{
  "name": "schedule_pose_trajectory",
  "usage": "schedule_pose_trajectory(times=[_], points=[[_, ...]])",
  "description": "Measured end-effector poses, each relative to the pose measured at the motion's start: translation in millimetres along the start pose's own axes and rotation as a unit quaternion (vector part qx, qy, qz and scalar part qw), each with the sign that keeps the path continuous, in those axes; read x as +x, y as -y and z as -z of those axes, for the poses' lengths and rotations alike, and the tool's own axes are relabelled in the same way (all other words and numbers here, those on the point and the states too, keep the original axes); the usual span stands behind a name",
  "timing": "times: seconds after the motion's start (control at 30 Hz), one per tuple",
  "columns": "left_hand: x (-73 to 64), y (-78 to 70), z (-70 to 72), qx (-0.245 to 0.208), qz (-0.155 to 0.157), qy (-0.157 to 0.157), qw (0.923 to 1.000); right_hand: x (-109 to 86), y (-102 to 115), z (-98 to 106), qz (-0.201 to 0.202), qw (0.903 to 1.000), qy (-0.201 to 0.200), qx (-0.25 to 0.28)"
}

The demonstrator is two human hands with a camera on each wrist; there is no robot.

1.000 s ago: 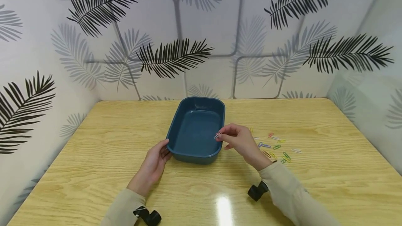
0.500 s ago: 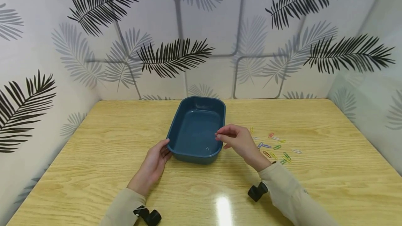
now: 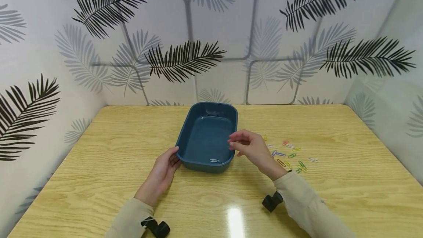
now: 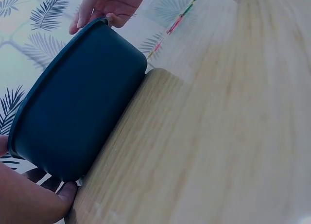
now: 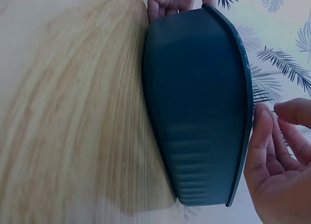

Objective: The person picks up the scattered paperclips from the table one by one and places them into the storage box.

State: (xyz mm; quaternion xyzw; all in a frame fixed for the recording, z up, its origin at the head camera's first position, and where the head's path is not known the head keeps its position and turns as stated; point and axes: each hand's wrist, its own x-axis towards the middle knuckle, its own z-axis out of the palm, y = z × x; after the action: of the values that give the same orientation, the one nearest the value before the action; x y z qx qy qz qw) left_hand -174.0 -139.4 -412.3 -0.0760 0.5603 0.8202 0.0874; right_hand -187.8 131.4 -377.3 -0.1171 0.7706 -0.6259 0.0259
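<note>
Tabletop point(image 3: 132, 127) bears blue tray point(image 3: 209, 135), lengthwise toward wall point(image 3: 219, 25).

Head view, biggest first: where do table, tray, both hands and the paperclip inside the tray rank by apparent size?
1. Table
2. Tray
3. Left hand and right hand: too alike to rank
4. Paperclip

Bright, even light fills the head view, white glare point(image 3: 235, 222) striking the tabletop point(image 3: 132, 131) near the frame's bottom edge and faint shadow lying beside the right sleeve point(image 3: 305, 199); both wrist views run dimmer, bluish and soft.
</note>
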Motion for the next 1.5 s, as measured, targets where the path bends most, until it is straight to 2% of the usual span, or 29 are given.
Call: schedule_pose_trajectory(times=[0.2, 0.33, 0.47, 0.6, 1.03, 1.3, 1.5], points=[[-0.7, 0.5, 0.2, -0.002, -0.001, -0.001, 1.0000, 1.2, -0.3, 10.7, 0.007, 0.9993, 0.028, -0.023], [-1.9, 0.6, 0.2, -0.003, -0.002, 0.009, 1.0000, 1.4, 0.6, 26.1, 0.014, 0.9980, 0.043, -0.043], [-3.0, -0.2, 0.4, -0.007, 0.000, 0.024, 0.9997, 2.5, 2.5, 46.5, 0.021, 0.9966, 0.031, -0.074], [-2.4, 0.0, -0.1, -0.008, 0.003, 0.023, 0.9997, 4.2, 2.1, 70.4, 0.019, 0.9943, 0.017, -0.104], [-2.3, 0.1, 1.7, -0.003, 0.000, 0.022, 0.9997, 3.7, -7.3, 132.8, -0.014, 0.9865, -0.015, -0.162], [-1.1, -0.1, 0.9, -0.009, 0.001, 0.020, 0.9998, -6.1, -8.5, 164.5, -0.042, 0.9796, 0.004, -0.197], [-1.1, -0.1, 1.6, -0.004, 0.000, 0.018, 0.9998, -15.7, -23.4, 191.0, -0.077, 0.9666, 0.036, -0.242]])
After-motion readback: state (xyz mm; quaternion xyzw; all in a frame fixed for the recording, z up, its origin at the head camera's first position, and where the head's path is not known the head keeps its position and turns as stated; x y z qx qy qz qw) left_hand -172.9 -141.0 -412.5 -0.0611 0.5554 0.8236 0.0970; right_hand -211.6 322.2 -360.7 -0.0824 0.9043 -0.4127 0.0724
